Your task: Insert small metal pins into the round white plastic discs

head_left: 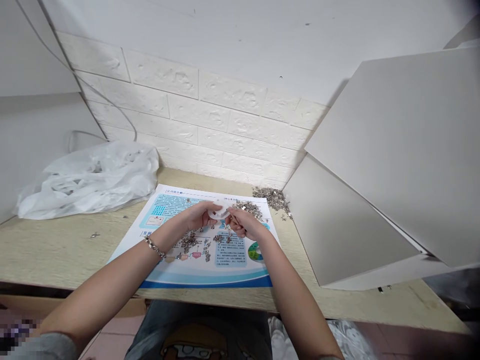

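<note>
My left hand (201,215) is closed on the left side of a round white plastic piece (216,214). On its right side, the fingers of my right hand (242,223) are pinched together at the edge of the piece; anything small between them is too tiny to make out. Both hands are above a printed blue-and-white sheet (176,277). Small metal parts (188,241) lie scattered on the sheet below my hands. A denser heap of similar metal parts (252,210) sits just behind my right hand.
A larger pile of small metal pieces (272,198) lies by the wall at the back right. To the left rests a translucent plastic bag (93,175) with white pieces inside. Large white boards (348,220) lean along the right side of the wooden table (71,250).
</note>
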`<state>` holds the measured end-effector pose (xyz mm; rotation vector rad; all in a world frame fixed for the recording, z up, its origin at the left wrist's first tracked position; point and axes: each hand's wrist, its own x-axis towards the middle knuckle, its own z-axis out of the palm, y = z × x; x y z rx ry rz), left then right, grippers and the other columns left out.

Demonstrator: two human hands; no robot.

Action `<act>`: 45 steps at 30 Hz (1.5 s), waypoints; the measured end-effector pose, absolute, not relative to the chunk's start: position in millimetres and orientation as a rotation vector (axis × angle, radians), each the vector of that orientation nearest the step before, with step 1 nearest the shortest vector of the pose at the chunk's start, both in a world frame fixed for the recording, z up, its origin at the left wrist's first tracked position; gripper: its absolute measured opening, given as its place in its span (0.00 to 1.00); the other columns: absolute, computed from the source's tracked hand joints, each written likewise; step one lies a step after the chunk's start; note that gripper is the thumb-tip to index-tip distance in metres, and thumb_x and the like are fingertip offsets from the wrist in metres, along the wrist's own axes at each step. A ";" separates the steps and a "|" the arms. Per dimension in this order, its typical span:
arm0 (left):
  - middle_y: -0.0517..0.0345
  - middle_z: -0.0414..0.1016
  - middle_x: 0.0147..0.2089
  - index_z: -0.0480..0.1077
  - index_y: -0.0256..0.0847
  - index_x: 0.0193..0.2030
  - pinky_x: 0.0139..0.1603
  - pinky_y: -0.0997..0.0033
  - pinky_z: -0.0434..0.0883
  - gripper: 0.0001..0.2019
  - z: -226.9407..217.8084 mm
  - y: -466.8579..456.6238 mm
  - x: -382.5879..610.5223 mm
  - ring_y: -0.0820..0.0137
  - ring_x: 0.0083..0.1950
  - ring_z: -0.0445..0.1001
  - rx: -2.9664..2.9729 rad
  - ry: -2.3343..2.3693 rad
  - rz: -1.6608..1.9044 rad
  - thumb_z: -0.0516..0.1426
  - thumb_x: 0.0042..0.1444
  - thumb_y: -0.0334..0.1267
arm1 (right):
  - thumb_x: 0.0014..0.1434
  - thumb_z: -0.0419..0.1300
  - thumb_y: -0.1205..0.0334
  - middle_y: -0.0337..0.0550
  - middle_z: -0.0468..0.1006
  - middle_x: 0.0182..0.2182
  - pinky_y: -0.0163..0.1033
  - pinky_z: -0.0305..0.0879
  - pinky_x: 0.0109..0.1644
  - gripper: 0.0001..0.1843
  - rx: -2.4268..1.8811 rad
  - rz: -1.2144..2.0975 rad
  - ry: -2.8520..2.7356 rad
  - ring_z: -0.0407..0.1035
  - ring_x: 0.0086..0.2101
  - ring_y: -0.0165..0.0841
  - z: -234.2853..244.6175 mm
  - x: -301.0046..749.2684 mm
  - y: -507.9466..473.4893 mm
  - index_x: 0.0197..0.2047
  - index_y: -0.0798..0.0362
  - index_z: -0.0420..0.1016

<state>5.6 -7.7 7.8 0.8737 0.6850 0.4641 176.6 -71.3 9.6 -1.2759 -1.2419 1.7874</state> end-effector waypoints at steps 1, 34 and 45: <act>0.50 0.73 0.30 0.71 0.29 0.32 0.31 0.77 0.69 0.05 7.7 -8.3 5.9 0.73 0.29 0.70 0.860 0.690 0.464 0.57 0.48 0.30 | 0.56 0.47 0.42 0.30 0.49 0.14 0.30 0.37 0.16 0.23 -1.275 1.780 -1.245 0.39 0.14 0.21 8.7 175.5 -71.0 0.28 0.55 0.62; 0.51 0.71 0.26 0.70 0.30 0.29 0.23 0.82 0.65 0.05 18.1 -14.1 6.2 0.74 0.26 0.68 0.987 0.636 0.459 0.56 0.48 0.31 | 0.53 0.50 0.40 0.30 0.46 0.14 0.31 0.36 0.15 0.27 -1.165 1.718 -1.218 0.37 0.14 0.20 -1.6 168.5 -66.0 0.27 0.59 0.67; 0.57 0.67 0.26 0.65 0.34 0.33 0.21 0.79 0.58 0.10 17.2 -15.3 5.9 0.77 0.24 0.63 1.210 0.739 0.549 0.59 0.45 0.36 | 0.52 0.51 0.40 0.30 0.47 0.14 0.31 0.39 0.14 0.26 -1.248 1.649 -1.233 0.38 0.13 0.20 -7.3 168.9 -62.1 0.28 0.58 0.66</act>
